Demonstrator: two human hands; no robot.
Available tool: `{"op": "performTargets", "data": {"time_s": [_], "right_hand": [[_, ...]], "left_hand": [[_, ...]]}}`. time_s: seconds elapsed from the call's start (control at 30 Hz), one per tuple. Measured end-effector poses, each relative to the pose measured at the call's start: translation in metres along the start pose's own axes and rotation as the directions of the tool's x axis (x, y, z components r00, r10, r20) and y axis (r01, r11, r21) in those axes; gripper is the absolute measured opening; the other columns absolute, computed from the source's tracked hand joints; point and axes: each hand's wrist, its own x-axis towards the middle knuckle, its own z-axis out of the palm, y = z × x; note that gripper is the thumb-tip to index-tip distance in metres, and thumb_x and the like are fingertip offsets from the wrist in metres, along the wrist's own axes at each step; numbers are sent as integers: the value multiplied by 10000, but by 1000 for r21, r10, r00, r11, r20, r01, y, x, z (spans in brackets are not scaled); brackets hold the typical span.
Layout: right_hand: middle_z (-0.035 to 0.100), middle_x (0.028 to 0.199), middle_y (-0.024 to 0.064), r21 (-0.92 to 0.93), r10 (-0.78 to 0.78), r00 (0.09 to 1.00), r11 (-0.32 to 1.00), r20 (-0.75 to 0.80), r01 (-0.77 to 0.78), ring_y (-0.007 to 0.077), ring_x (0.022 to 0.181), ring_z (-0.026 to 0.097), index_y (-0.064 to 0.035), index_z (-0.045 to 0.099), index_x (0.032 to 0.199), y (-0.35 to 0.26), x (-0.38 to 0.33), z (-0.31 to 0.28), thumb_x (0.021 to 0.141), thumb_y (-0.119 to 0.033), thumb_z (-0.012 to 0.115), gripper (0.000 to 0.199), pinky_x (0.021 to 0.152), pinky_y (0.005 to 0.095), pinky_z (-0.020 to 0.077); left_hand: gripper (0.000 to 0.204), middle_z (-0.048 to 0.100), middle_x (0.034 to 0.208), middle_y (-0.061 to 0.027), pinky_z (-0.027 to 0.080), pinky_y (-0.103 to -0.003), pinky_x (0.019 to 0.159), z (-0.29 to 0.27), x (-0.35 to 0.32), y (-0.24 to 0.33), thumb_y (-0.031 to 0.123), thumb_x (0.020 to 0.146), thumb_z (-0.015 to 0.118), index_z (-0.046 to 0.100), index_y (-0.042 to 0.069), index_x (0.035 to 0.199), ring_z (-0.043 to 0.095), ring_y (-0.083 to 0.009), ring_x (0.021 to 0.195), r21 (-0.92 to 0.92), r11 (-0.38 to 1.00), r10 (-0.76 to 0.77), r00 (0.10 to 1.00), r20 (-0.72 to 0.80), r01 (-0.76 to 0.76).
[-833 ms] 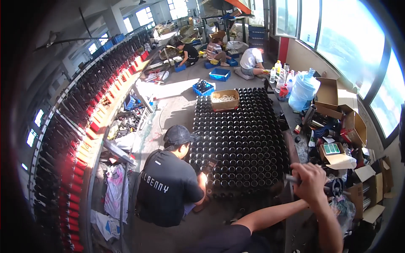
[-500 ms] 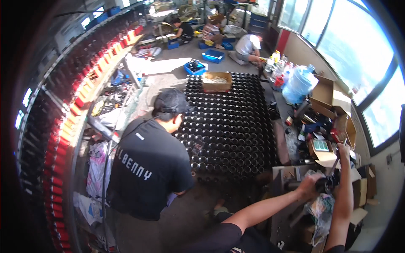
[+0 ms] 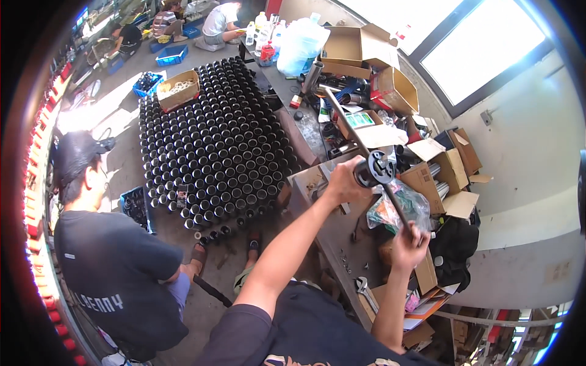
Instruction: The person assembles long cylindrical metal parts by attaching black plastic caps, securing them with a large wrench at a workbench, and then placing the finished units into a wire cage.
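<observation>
My left hand point(image 3: 348, 181) is closed around a black cylindrical part point(image 3: 375, 169) whose round end face has several openings. Across that end face runs a long dark metal bar point(image 3: 348, 118). My right hand point(image 3: 411, 245) grips the bar's lower end, while its far end points up toward the cluttered table. Both hands are above the corner of a grey workbench point(image 3: 332, 235). Whether the bar is fixed to the cylindrical part cannot be made out. A clear plastic bag point(image 3: 397, 207) lies just behind the bar.
An adjustable wrench point(image 3: 366, 294) lies on the bench near its edge. Cardboard boxes point(image 3: 448, 174) crowd the right side. Rows of black cylinders point(image 3: 220, 140) stand on the floor at left. A co-worker point(image 3: 116, 262) in a dark shirt stands close at left.
My view has turned right. The raised right hand has swung down toward me with the bar, ending below the left hand. My left hand stays at the cylindrical part.
</observation>
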Motion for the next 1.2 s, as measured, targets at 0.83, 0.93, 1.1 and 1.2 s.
{"op": "performTargets", "data": {"time_s": [0.83,0.93,1.1,1.2], "right_hand": [[526,668,-53,-917,636,712,-399,-298,-27,38,569,451,-25,657,929,-17,15,68,901,-186,754,190,521,247,364],[577,679,-20,-810,557,596,-475,-579,-343,30,537,463,-48,705,900,4,-22,75,902,-325,713,277,462,228,331],[447,514,-2,-680,612,607,147,-508,-718,102,500,384,58,625,1009,129,-128,68,965,-345,597,406,495,292,277],[420,546,1,-581,524,685,379,-507,-720,110,501,356,30,616,1033,211,-155,76,967,-414,565,452,512,288,272]], "left_hand": [[573,741,1022,-73,539,-322,886,-27,29,-11,178,634,881,667,35,1147,663,-125,932,-182,983,18,1000,5,-17],[580,714,943,-130,551,-378,837,-28,17,-24,221,611,884,638,47,1107,709,-290,905,-122,992,-40,998,-43,35],[648,698,944,-158,546,-463,814,-41,17,-38,291,582,878,597,97,1133,683,-410,910,-207,976,-73,997,-30,65],[762,665,1108,-132,514,-433,940,-62,18,-54,332,633,908,558,81,1261,668,-301,1061,-539,828,-93,986,138,154]]}}
